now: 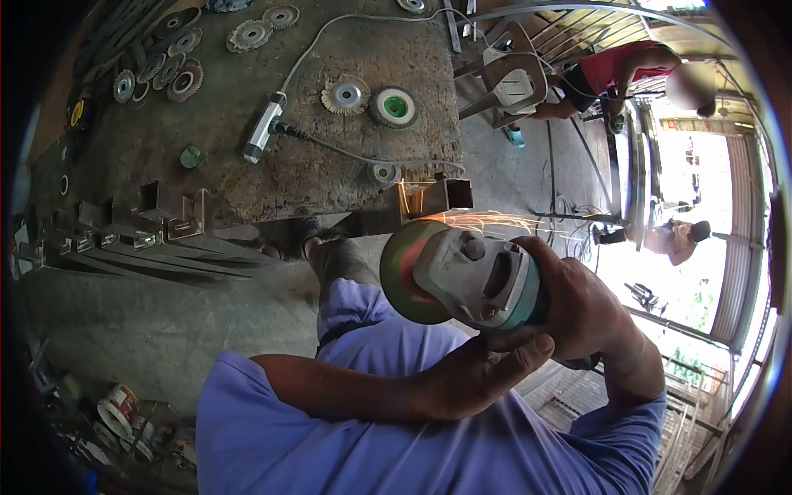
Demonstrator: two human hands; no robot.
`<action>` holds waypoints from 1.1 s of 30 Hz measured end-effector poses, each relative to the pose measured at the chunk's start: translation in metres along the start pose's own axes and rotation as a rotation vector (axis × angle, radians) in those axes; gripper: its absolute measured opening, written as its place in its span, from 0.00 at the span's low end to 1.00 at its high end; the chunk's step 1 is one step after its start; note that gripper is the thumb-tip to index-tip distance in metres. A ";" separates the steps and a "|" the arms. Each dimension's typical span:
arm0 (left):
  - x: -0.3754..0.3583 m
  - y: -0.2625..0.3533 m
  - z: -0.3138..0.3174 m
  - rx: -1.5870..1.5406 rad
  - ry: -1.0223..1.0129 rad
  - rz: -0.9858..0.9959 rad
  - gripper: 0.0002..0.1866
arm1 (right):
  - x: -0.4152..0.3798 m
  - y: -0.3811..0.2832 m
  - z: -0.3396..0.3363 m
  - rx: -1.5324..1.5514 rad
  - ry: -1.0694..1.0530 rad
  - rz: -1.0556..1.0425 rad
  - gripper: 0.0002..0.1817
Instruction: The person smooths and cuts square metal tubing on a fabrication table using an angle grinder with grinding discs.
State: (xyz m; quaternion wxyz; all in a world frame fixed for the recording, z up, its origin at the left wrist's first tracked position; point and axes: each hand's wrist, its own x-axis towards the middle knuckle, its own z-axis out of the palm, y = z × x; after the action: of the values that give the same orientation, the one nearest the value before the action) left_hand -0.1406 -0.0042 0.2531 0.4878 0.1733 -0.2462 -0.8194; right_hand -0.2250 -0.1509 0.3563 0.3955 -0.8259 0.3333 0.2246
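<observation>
An angle grinder point(470, 272) with a grey metal head and a teal body is held in front of my chest. My right hand point(582, 301) wraps round its body from the right. From the left, my left hand point(487, 371) grips the lower rear of the grinder, thumb laid across; its fingers are mostly hidden. The disc point(404, 280) is blurred and meets the near side of a square steel tube point(441, 198) at the bench edge. Orange sparks point(495, 221) stream to the right from the contact.
The workbench point(223, 107) bears several flap and wire discs point(346, 95) and a power strip point(266, 128) with cables. Cut steel pieces point(140, 214) line its left edge. A plastic chair point(511, 74), a seated person point(619, 74) and another person point(672, 239) are at right. A bucket point(120, 408) stands lower left.
</observation>
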 end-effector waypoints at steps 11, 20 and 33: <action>0.009 0.003 0.005 -0.008 -0.003 0.061 0.26 | -0.008 0.005 -0.002 -0.033 0.035 0.019 0.47; 0.015 0.003 0.003 -0.024 -0.050 0.001 0.30 | -0.009 0.001 -0.011 -0.044 -0.027 0.132 0.49; 0.050 -0.004 0.005 -0.231 0.001 0.093 0.21 | -0.011 0.001 -0.029 -0.172 0.095 0.149 0.43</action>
State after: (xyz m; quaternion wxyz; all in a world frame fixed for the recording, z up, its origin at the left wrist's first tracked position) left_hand -0.1692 -0.0453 0.2531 0.5423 0.1049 -0.1577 -0.8185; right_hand -0.2301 -0.1709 0.3795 0.2894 -0.8393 0.3915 0.2418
